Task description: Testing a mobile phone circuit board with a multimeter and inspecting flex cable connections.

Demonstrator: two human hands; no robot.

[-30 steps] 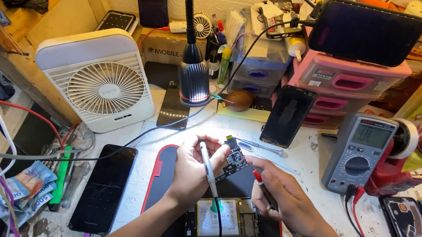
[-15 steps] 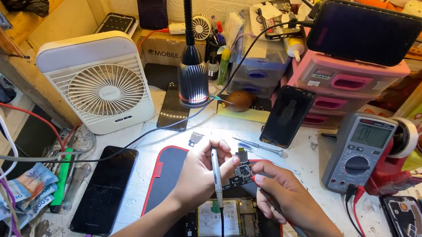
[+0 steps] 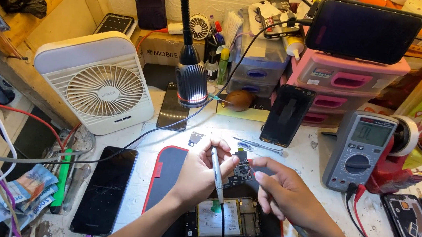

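My left hand (image 3: 198, 176) grips a slim silver tool (image 3: 216, 174), its tip pointing down toward an opened phone (image 3: 222, 225) lying on a black mat with a red edge (image 3: 157, 180). Between both hands sits a small dark circuit board (image 3: 241, 173); my left fingers hold its left side and my right hand (image 3: 286, 193) pinches its right side. The opened phone shows a battery with a white label.
A white desk fan (image 3: 97, 83) stands at left and a gooseneck lamp (image 3: 191, 83) shines from above. A multimeter (image 3: 363, 149) is at right with red and black leads. Dark phones (image 3: 105, 188) (image 3: 287, 115), a screwdriver (image 3: 259, 146), pink drawers (image 3: 349, 77) and banknotes (image 3: 21, 191) lie around.
Both hands have drawn closer together over the mat. The small board sits lower between them, and the silver tool has tilted more upright.
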